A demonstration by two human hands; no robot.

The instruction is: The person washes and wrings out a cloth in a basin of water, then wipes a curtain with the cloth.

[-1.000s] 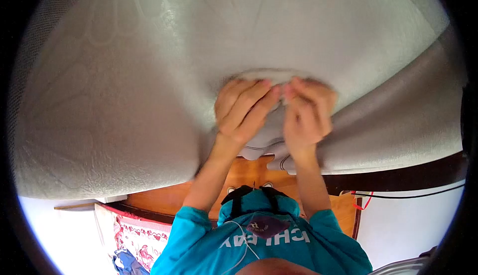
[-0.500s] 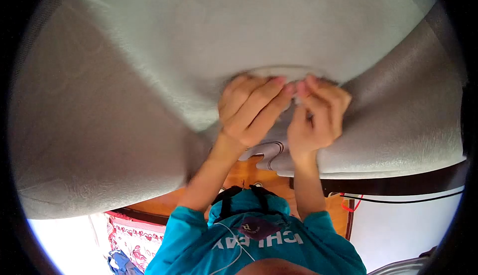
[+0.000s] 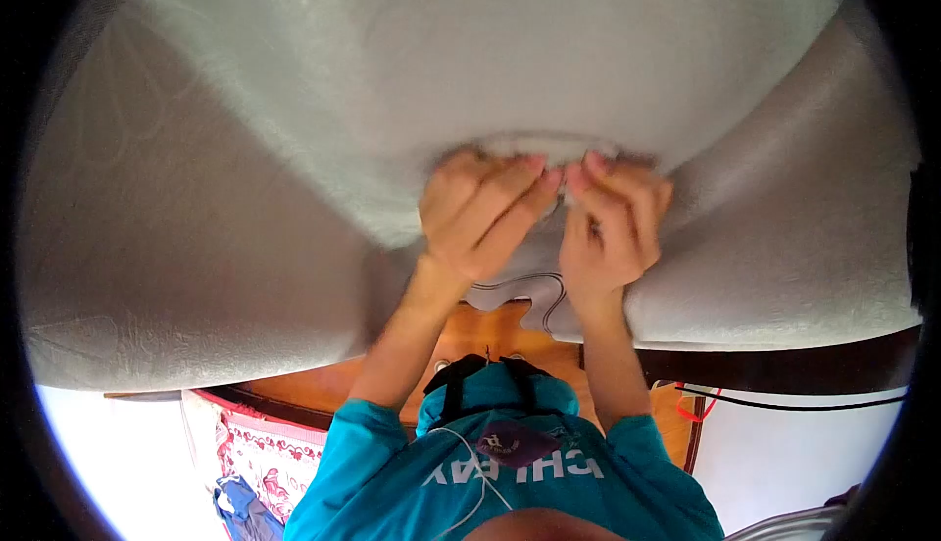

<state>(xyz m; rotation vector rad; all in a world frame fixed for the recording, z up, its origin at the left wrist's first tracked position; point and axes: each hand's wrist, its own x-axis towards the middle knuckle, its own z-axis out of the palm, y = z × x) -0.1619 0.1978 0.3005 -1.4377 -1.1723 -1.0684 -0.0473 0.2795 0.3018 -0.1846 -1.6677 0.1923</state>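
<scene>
A large grey curtain-like cloth [image 3: 549,61], faintly patterned, fills the upper view and hangs in folds on both sides. My left hand [image 3: 472,210] is closed, with thumb and fingertips pinching the cloth around a curved fold. Right beside it, my right hand [image 3: 616,222] is also closed, its fingers bent and pinching the same gathered part. The fingertips of both hands nearly meet. A small pale bit shows between them, but blur hides what it is. Below the hands, a lower part of the cloth carries dark curved lines.
Beneath the cloth lies an orange-brown wooden floor [image 3: 480,330]. A red and white patterned fabric [image 3: 270,458] and a dark blue garment [image 3: 240,507] are at lower left. A dark ledge [image 3: 755,363] and black cable [image 3: 784,397] run along the right.
Both hands have shifted slightly left, still pinching the cloth close together. The cloth's lower left edge sits a little higher in view.
</scene>
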